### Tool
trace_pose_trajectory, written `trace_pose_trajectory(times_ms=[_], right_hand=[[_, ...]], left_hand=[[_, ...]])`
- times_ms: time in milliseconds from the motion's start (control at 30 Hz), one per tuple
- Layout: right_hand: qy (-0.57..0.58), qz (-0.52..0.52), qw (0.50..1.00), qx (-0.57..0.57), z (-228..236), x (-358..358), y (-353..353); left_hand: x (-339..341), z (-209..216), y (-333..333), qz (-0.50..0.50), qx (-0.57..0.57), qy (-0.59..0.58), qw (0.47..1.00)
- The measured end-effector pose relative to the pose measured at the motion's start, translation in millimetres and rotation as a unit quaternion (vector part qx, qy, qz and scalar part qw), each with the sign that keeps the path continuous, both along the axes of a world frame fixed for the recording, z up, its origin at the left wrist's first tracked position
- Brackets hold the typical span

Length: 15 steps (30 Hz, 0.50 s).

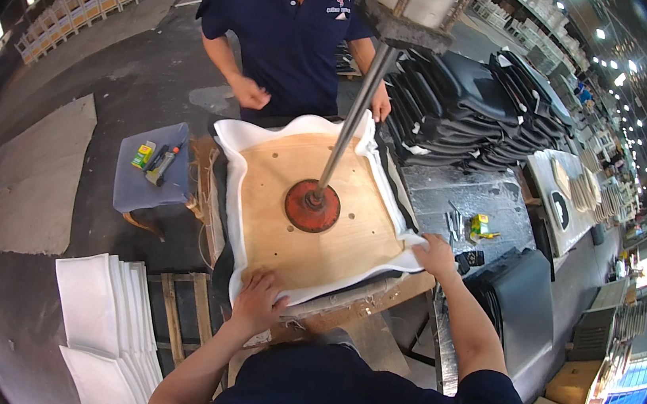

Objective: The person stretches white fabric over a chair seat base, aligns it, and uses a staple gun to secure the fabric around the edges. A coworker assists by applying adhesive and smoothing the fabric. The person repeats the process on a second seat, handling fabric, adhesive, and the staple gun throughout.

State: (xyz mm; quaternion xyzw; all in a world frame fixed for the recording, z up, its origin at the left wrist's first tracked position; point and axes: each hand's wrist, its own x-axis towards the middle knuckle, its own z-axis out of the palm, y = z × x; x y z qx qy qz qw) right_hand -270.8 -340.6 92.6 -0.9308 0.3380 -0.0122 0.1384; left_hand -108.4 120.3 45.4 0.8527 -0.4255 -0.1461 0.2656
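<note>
A co-worker in a dark blue shirt (291, 31) stands across the bench. Black seat covers (462, 110) are stacked at right, white foam sheets (106, 321) lie on the floor lower left, and a grey stool (137, 189) carries small tools.
</note>
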Motion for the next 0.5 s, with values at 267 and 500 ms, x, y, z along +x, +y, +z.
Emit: trace_pose_trajectory(times_ms=[267, 500], right_hand=[[-0.038, 0.081, 0.986, -0.142, 4, 40, 35], [0.171, 0.13, 0.974, -0.066, 3, 81, -2]], left_hand=[[-3, 11, 15, -0.005, -0.008, 0.033, 0.999], [6, 42, -40, -0.008, -0.017, 0.136, 0.991]])
